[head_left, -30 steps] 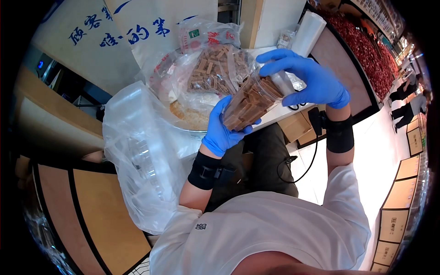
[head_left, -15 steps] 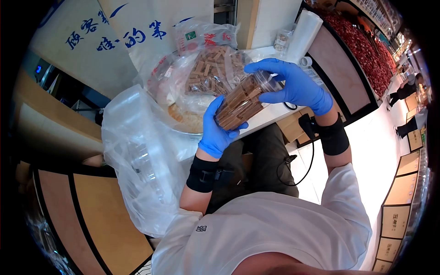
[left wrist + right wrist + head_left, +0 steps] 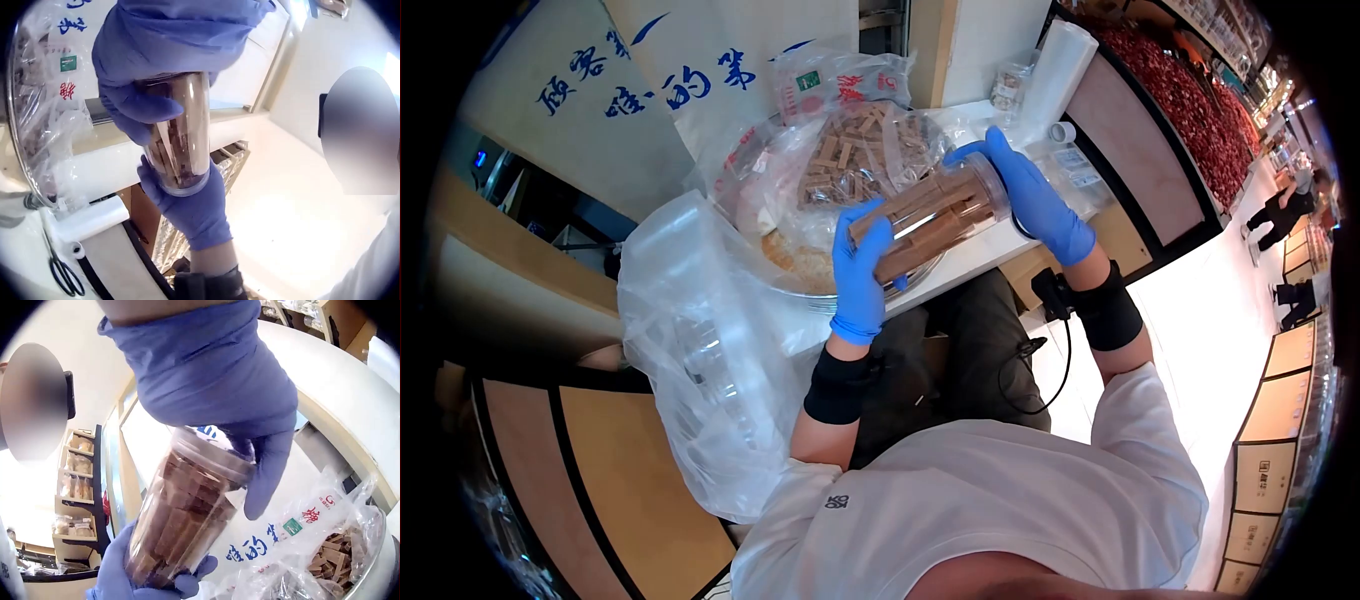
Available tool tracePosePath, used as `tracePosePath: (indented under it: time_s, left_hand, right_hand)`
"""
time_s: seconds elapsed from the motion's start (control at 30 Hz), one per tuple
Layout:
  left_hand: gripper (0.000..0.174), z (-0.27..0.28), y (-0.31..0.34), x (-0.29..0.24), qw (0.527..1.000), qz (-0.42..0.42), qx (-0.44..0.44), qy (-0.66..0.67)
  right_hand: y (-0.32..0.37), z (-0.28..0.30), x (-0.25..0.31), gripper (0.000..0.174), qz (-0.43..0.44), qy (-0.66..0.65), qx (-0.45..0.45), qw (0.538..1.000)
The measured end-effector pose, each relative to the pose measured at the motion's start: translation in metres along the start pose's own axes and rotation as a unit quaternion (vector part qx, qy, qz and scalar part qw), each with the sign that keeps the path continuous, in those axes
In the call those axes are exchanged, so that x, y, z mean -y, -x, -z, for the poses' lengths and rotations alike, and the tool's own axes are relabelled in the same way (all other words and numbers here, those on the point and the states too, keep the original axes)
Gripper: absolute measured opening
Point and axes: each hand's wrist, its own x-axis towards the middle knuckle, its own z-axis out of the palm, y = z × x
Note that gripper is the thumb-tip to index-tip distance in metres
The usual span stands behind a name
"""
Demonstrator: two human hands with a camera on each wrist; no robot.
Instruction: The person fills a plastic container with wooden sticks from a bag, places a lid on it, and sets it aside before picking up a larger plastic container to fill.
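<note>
A clear jar full of brown rectangular pieces lies tilted between two blue-gloved hands. The left hand has its fingers curled round the jar's lower end. At the other end, the right hand rests its palm and fingers over the clear lid. In the left wrist view, the right hand cups that lidded end from below. Behind the jar, a plastic bag with more brown pieces lies in a round metal-rimmed basin.
Large translucent plastic bag at left, holding clear containers. A white roll, a small bag and clear packaging stand on the white table's right part. Scissors show in the left wrist view. Red goods lie beyond.
The jar has tipped closer to horizontal. The right hand has shifted from spanning the lid's sides to lying against the lidded end, and the left hand has turned round the lower end.
</note>
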Motion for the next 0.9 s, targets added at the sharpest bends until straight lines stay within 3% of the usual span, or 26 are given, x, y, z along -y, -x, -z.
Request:
tracePosePath:
  time_s: [0.03, 0.07, 0.1, 0.17, 0.23, 0.37, 0.43, 0.53, 0.63, 0.7, 0.8, 0.83, 0.9]
  left_hand:
    - [0.031, 0.004, -0.003, -0.001, 0.993, 0.084, 0.011, 0.076]
    - [0.031, 0.003, -0.003, -0.002, 0.994, 0.083, 0.01, 0.077]
    - [0.03, 0.001, -0.002, -0.008, 0.985, 0.132, 0.011, 0.113]
    - [0.029, 0.0, -0.002, -0.01, 0.972, 0.182, 0.013, 0.148]
    - [0.03, -0.003, -0.002, -0.006, 0.993, 0.089, -0.005, 0.081]
    - [0.033, -0.01, 0.007, -0.01, 1.0, 0.008, -0.012, -0.014]
    - [0.043, -0.012, 0.006, -0.003, 0.956, -0.255, -0.041, -0.139]
    - [0.052, -0.014, 0.011, -0.005, 0.926, -0.327, -0.009, -0.186]
    - [0.053, -0.007, 0.01, 0.003, 0.894, -0.392, 0.026, -0.215]
    - [0.052, -0.006, 0.008, 0.003, 0.915, -0.364, 0.025, -0.175]
    - [0.048, -0.006, 0.006, -0.004, 0.94, -0.316, 0.003, -0.131]
    - [0.044, -0.002, 0.003, -0.006, 0.97, -0.223, 0.02, -0.094]
    - [0.036, -0.002, 0.006, -0.014, 0.999, -0.021, 0.041, -0.003]
  right_hand:
    - [0.002, -0.01, 0.004, 0.049, 0.001, 0.001, 0.002, 1.0]
    - [0.008, -0.029, 0.01, 0.048, 0.1, -0.029, -0.05, 0.993]
    - [0.011, -0.04, 0.013, 0.048, 0.197, -0.06, -0.102, 0.973]
    - [0.009, -0.041, 0.009, 0.045, 0.234, -0.055, -0.101, 0.965]
    - [0.009, -0.04, 0.005, 0.042, 0.27, -0.05, -0.1, 0.956]
    - [0.004, -0.032, 0.005, 0.045, 0.204, -0.065, -0.086, 0.973]
    - [0.004, -0.032, 0.004, 0.049, 0.183, -0.06, -0.078, 0.978]
    - [0.005, -0.033, 0.003, 0.046, 0.164, -0.083, -0.085, 0.979]
    - [0.009, -0.027, 0.013, 0.045, 0.091, -0.163, -0.048, 0.981]
    - [0.011, -0.025, 0.011, 0.048, 0.162, -0.028, -0.039, 0.986]
    - [0.013, -0.035, 0.019, 0.048, 0.143, -0.1, -0.083, 0.981]
    - [0.014, -0.037, 0.023, 0.048, 0.144, -0.099, -0.081, 0.981]
    - [0.018, -0.041, 0.028, 0.054, 0.253, -0.044, -0.069, 0.964]
